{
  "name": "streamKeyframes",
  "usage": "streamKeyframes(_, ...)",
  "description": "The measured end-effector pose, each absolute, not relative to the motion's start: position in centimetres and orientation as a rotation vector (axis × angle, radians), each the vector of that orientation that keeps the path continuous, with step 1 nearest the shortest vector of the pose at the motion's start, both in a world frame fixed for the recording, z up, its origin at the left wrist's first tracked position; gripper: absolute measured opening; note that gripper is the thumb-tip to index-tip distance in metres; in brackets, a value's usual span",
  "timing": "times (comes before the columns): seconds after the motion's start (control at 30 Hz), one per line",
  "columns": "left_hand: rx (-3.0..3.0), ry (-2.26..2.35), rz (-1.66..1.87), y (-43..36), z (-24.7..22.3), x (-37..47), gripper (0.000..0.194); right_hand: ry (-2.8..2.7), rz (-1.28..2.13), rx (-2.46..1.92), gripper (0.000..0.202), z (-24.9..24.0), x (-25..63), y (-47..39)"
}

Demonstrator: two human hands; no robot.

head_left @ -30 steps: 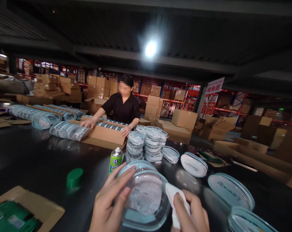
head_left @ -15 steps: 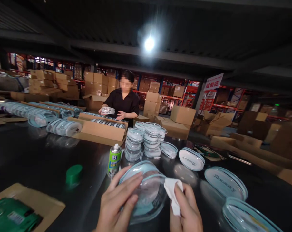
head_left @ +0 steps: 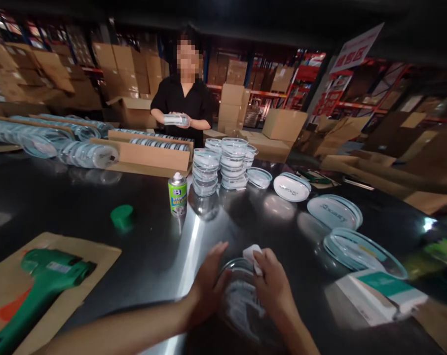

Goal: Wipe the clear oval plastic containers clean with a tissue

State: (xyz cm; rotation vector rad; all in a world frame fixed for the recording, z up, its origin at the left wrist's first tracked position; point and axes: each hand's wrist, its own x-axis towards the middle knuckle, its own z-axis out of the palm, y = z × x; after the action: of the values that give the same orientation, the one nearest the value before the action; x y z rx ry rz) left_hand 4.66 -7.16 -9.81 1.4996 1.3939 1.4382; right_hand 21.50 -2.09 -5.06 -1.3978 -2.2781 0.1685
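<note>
Low in front of me is a clear oval plastic case (head_left: 242,308), tilted toward me, its lower part dim. My left hand (head_left: 208,281) holds its left side, thumb over the rim and fingers stretched along the outside. At the upper right rim, my right hand (head_left: 273,276) pinches a folded white wipe (head_left: 252,253) against the case. Similar cases with light-blue edging lie to the right, among them a lettered one (head_left: 334,212). Beyond my hands stands a green spray can (head_left: 178,195), its top uncapped. A green cap (head_left: 122,216) lies left of it.
A green hot glue gun (head_left: 55,268) rests on cardboard at left. Stacked cases (head_left: 234,162) stand mid-table, beside a cardboard tray (head_left: 149,157) of cases. A white and green packet (head_left: 381,296) lies at right. Across the table, a person (head_left: 184,103) holds a case.
My view has tipped downward. The case has come lower and closer to me, with both hands still at it. The person opposite has brought both hands together on a case.
</note>
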Motion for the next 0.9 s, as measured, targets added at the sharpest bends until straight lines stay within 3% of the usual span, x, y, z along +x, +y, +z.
streamKeyframes(0.13, 2.002, 1.189, 1.151, -7.9, -8.0, 3.4, 0.091, -2.252, 0.148, -1.498, 0.037, -4.0, 24.4, -2.1)
streamKeyframes(0.2, 2.239, 1.1, 0.958, -8.1, -7.7, 3.1, 0.1, -2.275, 0.143, -1.569, 0.035, -3.8, 25.5, -2.4)
streamKeyframes(0.5, 2.17, 1.043, 0.837, -7.6, -10.1, 2.7, 0.08, -2.391, 0.163, -1.704, 0.024, -4.2, 27.2, -3.1)
streamKeyframes(0.9, 2.03, 0.655, 1.345, -6.9, -14.1, 4.3, 0.085, -2.457, -0.003, -1.792, 0.018, -3.9, 25.2, -2.9)
